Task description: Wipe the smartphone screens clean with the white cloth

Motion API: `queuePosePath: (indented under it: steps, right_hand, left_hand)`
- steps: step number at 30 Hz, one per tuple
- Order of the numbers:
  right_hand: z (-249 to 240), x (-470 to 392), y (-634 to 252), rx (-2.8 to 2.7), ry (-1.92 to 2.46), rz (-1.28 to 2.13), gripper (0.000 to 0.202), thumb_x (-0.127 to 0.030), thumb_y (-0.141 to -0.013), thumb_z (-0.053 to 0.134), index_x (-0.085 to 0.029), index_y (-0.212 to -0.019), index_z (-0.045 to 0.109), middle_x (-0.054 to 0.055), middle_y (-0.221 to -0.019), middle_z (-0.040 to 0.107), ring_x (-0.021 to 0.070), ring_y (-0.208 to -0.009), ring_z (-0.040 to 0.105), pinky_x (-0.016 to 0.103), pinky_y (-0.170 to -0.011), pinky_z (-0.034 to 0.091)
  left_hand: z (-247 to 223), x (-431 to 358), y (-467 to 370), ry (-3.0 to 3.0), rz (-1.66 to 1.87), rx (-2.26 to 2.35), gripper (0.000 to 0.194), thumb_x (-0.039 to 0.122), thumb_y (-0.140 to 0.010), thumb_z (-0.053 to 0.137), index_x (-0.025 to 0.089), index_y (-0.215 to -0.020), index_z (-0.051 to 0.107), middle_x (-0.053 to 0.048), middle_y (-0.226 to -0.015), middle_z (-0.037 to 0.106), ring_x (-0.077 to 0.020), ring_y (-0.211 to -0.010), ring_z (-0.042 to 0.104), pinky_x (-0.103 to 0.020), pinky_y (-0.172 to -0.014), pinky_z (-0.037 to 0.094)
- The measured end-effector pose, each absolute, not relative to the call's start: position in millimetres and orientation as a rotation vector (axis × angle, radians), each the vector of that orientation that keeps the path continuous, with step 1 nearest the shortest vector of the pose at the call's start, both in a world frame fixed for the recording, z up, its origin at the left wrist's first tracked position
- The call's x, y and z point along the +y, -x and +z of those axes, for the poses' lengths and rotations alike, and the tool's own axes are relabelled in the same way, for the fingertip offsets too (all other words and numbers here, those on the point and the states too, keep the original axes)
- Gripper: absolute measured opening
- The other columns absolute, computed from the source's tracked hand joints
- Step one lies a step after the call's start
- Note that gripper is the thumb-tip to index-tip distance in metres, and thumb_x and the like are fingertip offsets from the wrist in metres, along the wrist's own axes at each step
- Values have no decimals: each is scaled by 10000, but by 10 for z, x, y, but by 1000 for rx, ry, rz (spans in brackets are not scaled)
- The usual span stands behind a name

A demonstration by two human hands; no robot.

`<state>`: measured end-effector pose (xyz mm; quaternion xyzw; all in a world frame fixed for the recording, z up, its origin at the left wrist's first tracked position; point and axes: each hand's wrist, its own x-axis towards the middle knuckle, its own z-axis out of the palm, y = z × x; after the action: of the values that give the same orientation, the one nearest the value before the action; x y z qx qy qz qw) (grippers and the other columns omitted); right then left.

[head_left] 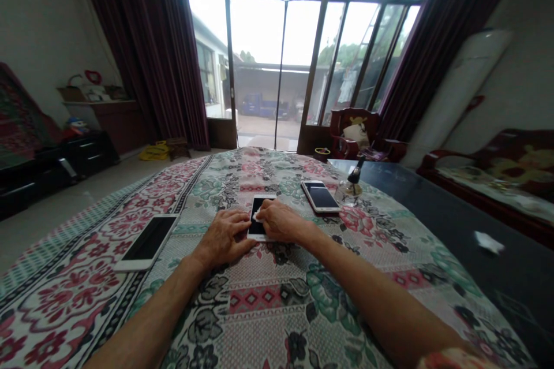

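A white-framed smartphone (258, 231) with a dark screen lies flat on the patterned tablecloth in front of me. My left hand (225, 236) grips its left side, the thumb by the lower corner and the bent fingers along the edge. Over the screen, my right hand (279, 220) is closed on a small white wipe (256, 215) pressed against the glass; most of the wipe is hidden under the fingers. Another white smartphone (148, 242) rests to the left, apart from my hands. A third smartphone (321, 196) lies to the right, beyond my right hand.
A clear glass bottle with a dark top (350, 189) stands beside the right phone. On the dark tabletop (450, 207) at the right lies a crumpled white piece (489, 243). Wooden chairs (352, 126) and glass doors are beyond the table.
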<state>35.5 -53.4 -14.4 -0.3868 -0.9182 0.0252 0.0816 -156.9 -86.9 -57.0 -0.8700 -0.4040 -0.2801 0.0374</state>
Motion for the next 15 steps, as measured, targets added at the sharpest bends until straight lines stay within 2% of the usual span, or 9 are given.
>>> queuePosePath:
  steps: [5,10,15]
  right_hand:
    - [-5,-688,-329,-2880,1016,139,247,-116,-766,506,-183,-886,711,103,-971,675,182,-838,586,271,-721,383]
    - [168,-779,-352,-3081,899,161,238,-73,-761,498,-173,-861,689,81,-908,706,158,-798,602,249,-694,383]
    - [126,-667,-421,-3051,933,274,296,-30,-749,485,-208,-884,679,30,-866,710,122,-759,598,212,-641,357]
  left_hand:
    - [-550,-890,1618,2715,-829,-1208,256,363,-758,667,253,-987,701,-43,-1100,695,-256,-1085,588,-456,-940,436]
    - [-595,-895,1656,2772,-980,-1377,260,312,-751,653,237,-992,715,-56,-1113,691,-231,-1042,623,-401,-937,468]
    - [-621,-860,1652,2760,-980,-1554,428,324,-750,625,231,-1167,647,-90,-1274,604,-261,-1172,558,-419,-1003,432]
